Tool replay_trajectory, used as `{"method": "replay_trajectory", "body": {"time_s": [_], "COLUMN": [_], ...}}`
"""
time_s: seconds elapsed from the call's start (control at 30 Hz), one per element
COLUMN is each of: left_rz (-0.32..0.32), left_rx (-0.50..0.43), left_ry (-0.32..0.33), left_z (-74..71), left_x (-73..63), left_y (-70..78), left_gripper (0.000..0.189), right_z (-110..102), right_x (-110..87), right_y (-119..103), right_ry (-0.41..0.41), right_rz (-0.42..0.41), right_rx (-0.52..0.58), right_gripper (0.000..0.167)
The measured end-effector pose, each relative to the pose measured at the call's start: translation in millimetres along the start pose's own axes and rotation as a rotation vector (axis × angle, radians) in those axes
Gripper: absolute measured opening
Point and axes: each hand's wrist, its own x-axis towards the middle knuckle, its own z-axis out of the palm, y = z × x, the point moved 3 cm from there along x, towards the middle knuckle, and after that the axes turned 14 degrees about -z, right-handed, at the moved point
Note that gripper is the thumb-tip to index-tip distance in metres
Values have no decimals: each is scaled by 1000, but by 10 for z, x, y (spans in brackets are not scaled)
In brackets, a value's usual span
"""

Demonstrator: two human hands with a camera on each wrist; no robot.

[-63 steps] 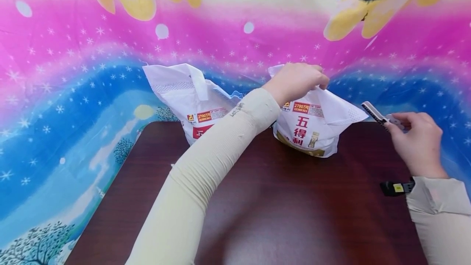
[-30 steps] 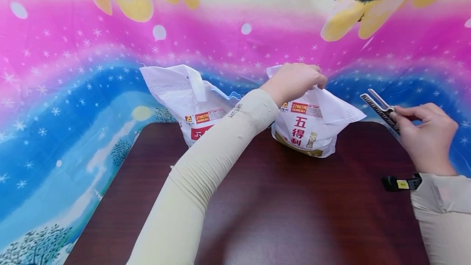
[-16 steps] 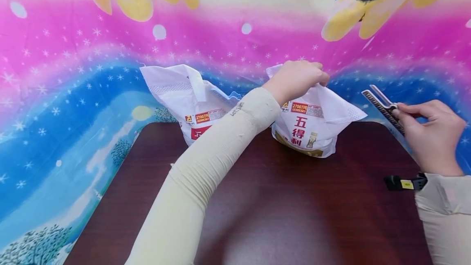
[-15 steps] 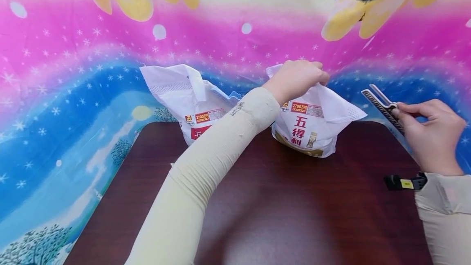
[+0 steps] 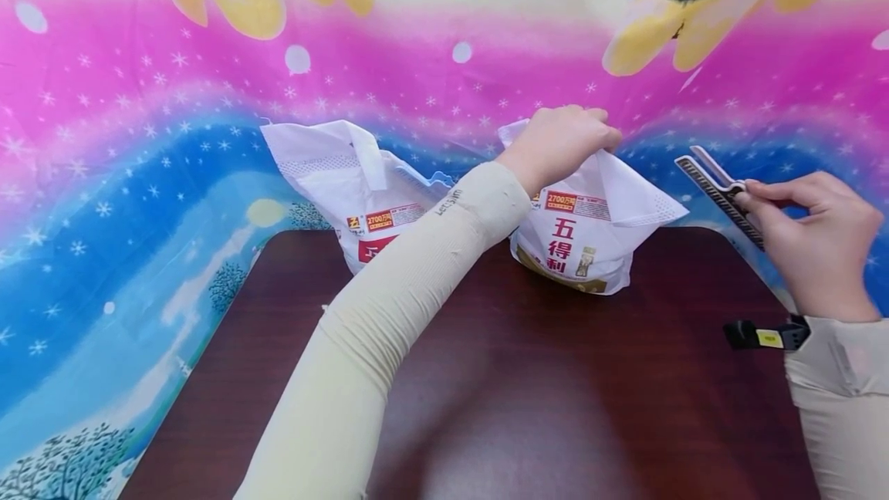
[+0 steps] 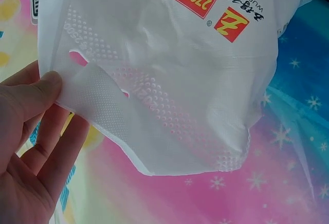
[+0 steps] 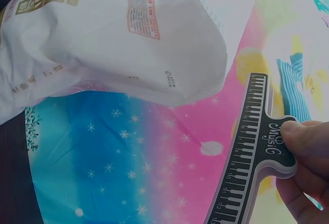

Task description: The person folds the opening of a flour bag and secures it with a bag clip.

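My left hand (image 5: 562,141) pinches the top edge of the right-hand white flour bag (image 5: 566,249) between thumb and fingers. In the left wrist view, the top of that bag (image 6: 169,80) shows a handle slot close to my thumb. Off to the bag's right, my right hand (image 5: 819,238) squeezes a long clip (image 5: 718,199) by its handles. Its two long bars stand apart, pointing up and left toward the bag without touching it. Seen from the right wrist, the clip (image 7: 241,152) has a piano-key pattern and the word "Music" on its black handle.
A second white flour bag (image 5: 333,168) stands at the back left, partly behind my left forearm, with a light-blue wavy-edged clip (image 5: 424,176) across it. Both bags rest near the back edge of the dark wooden table (image 5: 521,392). A colourful printed cloth (image 5: 417,45) hangs behind.
My right hand has moved slightly right and up, and the clip's bars have spread apart. My left hand keeps its grip, raising the bag's top slightly.
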Motion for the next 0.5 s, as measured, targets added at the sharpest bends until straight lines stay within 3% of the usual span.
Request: {"method": "replay_trajectory", "body": {"time_s": [0.5], "left_rz": [-23], "left_rx": [37], "left_ry": [1], "left_z": [-11], "left_x": [18], "left_y": [13], "left_gripper": [39], "right_z": [-74], "right_x": [119], "right_y": [-23], "right_ry": [48], "right_rz": [59], "right_rx": [104], "right_gripper": [21]}}
